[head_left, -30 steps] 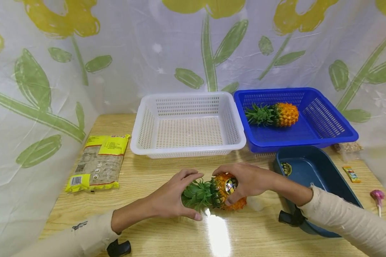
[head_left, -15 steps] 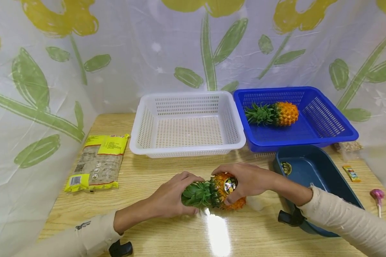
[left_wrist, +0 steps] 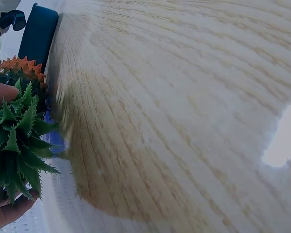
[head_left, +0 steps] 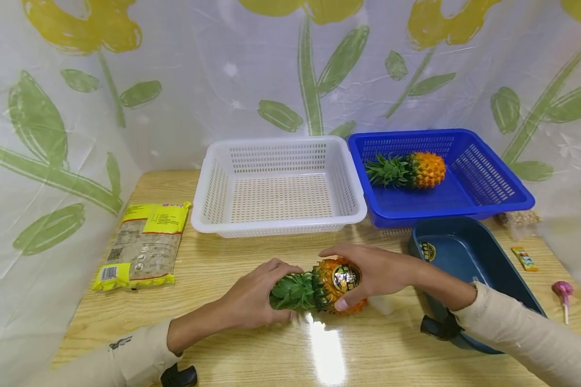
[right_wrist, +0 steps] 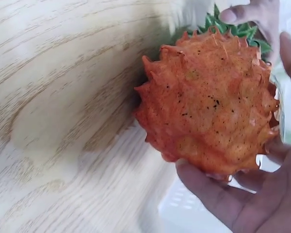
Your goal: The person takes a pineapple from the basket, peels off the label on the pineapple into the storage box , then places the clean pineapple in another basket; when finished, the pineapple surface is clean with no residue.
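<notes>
One spiky orange pineapple with green leafy crown (head_left: 325, 282) at lower centre of head frame; left grip (head_left: 253, 296) clasping crown, right grip (head_left: 382, 271) clasping orange body. Second orange pineapple (head_left: 410, 171) inside blue perforated plastic basket (head_left: 447, 214), upper right.

There are two pineapples (head_left: 318, 290) (head_left: 406, 171), two baskets (head_left: 281, 224) (head_left: 416, 203), one tub (head_left: 465, 258), one lollipop (head_left: 563, 289)

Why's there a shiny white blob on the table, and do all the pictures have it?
Head view: white glare on the table, below the held pineapple, probably light bouncing off the glossy top; left wrist view: a glare patch by the right edge; right wrist view: no sharp white blob, just shadow beside the fruit.
</notes>
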A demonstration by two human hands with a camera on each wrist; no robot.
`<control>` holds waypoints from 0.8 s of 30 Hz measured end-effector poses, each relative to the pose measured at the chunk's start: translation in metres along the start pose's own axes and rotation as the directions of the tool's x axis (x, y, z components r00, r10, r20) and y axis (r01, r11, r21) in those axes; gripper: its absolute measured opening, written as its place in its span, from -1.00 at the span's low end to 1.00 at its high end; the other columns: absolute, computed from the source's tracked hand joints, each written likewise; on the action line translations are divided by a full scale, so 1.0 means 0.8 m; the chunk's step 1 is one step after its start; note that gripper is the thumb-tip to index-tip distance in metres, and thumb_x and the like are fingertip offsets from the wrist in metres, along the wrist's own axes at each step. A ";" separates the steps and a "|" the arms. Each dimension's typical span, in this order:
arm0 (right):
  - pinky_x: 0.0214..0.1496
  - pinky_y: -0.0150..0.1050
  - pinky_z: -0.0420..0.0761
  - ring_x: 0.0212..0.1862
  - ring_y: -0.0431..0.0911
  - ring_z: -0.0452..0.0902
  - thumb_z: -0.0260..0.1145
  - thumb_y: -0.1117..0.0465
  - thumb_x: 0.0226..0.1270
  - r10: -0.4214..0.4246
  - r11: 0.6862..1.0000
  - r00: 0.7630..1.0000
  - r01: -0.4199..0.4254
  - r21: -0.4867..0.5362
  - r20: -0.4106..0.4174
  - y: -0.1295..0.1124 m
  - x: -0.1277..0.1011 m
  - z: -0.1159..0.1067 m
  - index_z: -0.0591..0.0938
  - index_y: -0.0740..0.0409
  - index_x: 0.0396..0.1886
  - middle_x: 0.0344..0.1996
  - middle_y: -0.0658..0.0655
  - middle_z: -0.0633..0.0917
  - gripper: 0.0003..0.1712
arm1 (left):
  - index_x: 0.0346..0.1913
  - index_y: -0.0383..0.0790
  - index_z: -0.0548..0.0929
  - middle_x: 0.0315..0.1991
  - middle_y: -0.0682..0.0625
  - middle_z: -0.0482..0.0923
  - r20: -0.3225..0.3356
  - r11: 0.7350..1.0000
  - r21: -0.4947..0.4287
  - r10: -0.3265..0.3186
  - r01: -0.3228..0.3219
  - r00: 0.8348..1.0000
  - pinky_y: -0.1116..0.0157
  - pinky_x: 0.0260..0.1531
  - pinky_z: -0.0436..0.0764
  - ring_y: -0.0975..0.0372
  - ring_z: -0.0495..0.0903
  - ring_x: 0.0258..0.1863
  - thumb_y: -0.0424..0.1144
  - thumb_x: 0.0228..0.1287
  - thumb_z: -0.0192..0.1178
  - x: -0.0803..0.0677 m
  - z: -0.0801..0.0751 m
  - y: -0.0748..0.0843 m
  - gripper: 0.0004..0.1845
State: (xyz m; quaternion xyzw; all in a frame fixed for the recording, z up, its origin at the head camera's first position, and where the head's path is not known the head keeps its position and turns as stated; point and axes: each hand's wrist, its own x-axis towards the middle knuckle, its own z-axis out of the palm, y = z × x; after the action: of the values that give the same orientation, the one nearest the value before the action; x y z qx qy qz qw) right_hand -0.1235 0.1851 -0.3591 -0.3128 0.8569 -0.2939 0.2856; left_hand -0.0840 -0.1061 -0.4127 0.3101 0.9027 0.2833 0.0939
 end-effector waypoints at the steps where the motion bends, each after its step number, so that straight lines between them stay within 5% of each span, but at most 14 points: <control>1: 0.30 0.14 0.47 0.34 0.07 0.42 0.51 -0.29 0.09 -0.007 1.000 1.000 0.007 0.005 -0.001 0.001 -0.001 0.000 0.25 0.02 0.54 0.40 0.13 0.41 0.11 | 0.37 0.09 0.45 0.16 0.09 0.49 -0.003 1.000 0.001 -0.001 0.001 1.000 0.04 -0.02 0.64 0.18 0.53 0.12 0.01 -0.01 0.53 0.000 0.000 0.000 -0.18; 7: 0.24 0.17 0.51 0.32 0.11 0.43 0.45 -0.26 0.21 -0.023 1.000 0.998 0.024 0.014 -0.065 0.005 -0.009 -0.005 0.38 -0.01 0.45 0.37 0.11 0.45 -0.10 | 0.37 0.10 0.45 0.17 0.08 0.50 -0.001 1.000 0.001 -0.006 0.006 1.000 0.03 -0.03 0.64 0.17 0.53 0.14 0.00 -0.01 0.53 -0.001 -0.001 0.001 -0.19; 16: 0.03 0.02 0.65 0.12 0.06 0.58 0.45 -0.11 0.28 -0.043 0.998 0.981 0.052 0.046 -0.190 0.010 -0.017 -0.015 0.59 -0.03 0.09 0.07 0.02 0.64 -0.52 | 0.36 0.11 0.45 0.18 0.09 0.50 -0.006 1.000 0.003 -0.009 0.009 1.000 0.02 -0.04 0.64 0.16 0.53 0.15 -0.03 -0.03 0.53 0.000 -0.001 0.003 -0.19; 24: -0.07 -0.06 0.67 0.00 -0.02 0.60 0.44 -0.11 0.29 -0.053 0.998 0.983 0.059 0.031 -0.175 0.014 -0.021 -0.016 0.66 -0.02 -0.05 -0.04 0.01 0.68 -0.62 | 0.36 0.10 0.46 0.19 0.07 0.49 -0.003 1.000 0.005 -0.012 0.012 1.000 0.00 -0.05 0.65 0.14 0.53 0.16 -0.03 -0.03 0.54 0.000 -0.001 0.003 -0.19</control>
State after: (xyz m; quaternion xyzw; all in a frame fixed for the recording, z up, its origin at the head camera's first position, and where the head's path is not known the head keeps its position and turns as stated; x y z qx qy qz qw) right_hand -0.1253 0.2083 -0.3529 -0.3046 0.8641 -0.3432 0.2069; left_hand -0.0831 -0.1045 -0.4106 0.3046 0.9053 0.2810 0.0936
